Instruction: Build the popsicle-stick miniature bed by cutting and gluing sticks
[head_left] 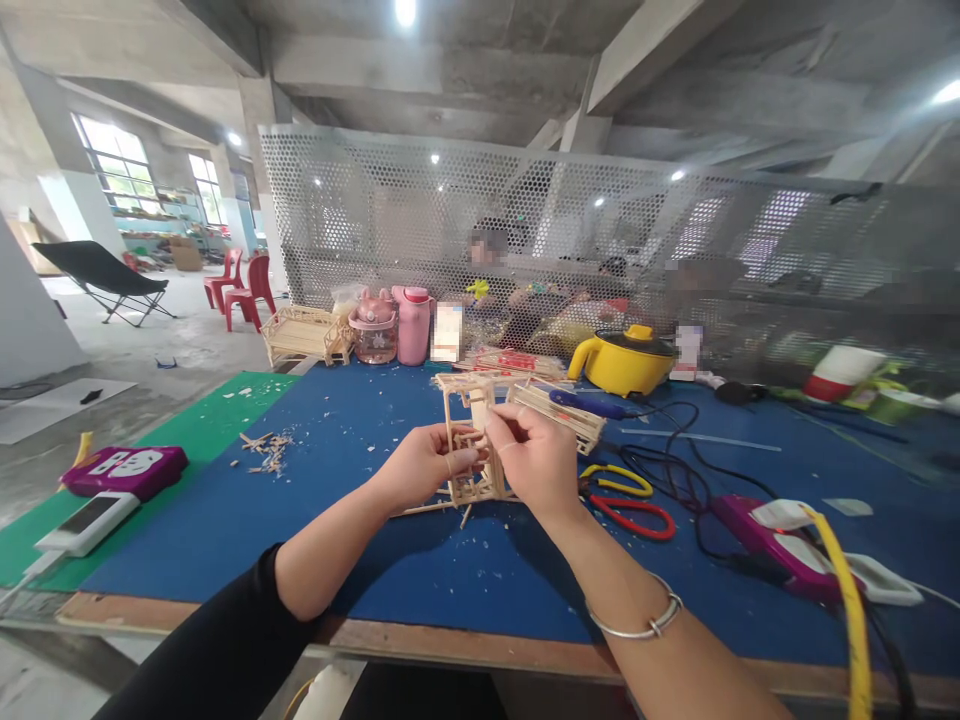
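Over at the far left of the frame lie a purple power strip (124, 470) and a white phone-like slab (86, 522) on the green mat (217, 420), with a small heap of wood scraps (266, 450) just right of them and two red chairs (241, 285) on the floor in the upper left. Moving toward the middle, the left hand (420, 470) is closed on the lower frame of a stick model (476, 440), thumb and fingers pinching its thin rails, while the right hand (532, 455) pinches the model's right side, fingertips pressed together on a stick near the top. The model stands upright on the blue mat (337, 540) at the centre of the frame, between the two hands (it looks half built, open framework only). By my judgement the step in hand is fitting or pressing one stick into the frame; the next move calls for a steady left hold and a fine push from the right fingers, since the joints look frail. Behind it stand one pink bottle (412, 325), one pink jug (373, 330) and one yellow pot (622, 360). Right of the hands lie two pairs of pliers, yellow (619, 480) and red (637, 515), then a second purple power strip (757, 535) at the right, with a yellow cable (851, 600).
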